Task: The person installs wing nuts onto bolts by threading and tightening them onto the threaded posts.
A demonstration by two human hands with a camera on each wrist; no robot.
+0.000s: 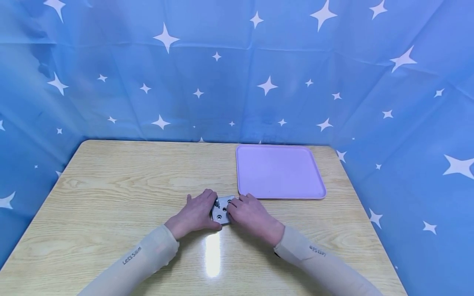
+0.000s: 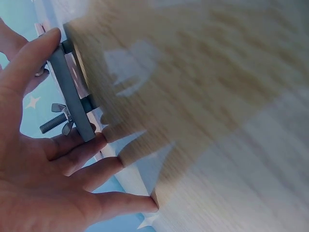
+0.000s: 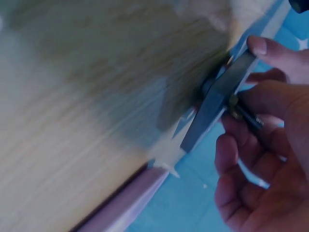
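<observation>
A grey metal plate (image 1: 223, 210) with several holes lies flat at the middle of the table, raised on dark bolt heads (image 2: 89, 103) underneath. My left hand (image 1: 198, 210) grips its left side, thumb at the near edge and index finger at the far edge, the other fingers spread. Close to that hand, a wing nut (image 2: 66, 119) sits on a threaded bolt (image 2: 52, 123) standing up from the plate. Over the plate's right side, my right hand (image 1: 252, 213) pinches a second nut (image 3: 234, 106) on another bolt (image 3: 252, 119), its fingers curled; they partly hide it.
A purple tray (image 1: 279, 172) lies at the back right, its near edge just beyond my right hand. The wood-grain table (image 1: 129, 181) is bordered by a blue star-patterned curtain (image 1: 222, 82) at the back and sides.
</observation>
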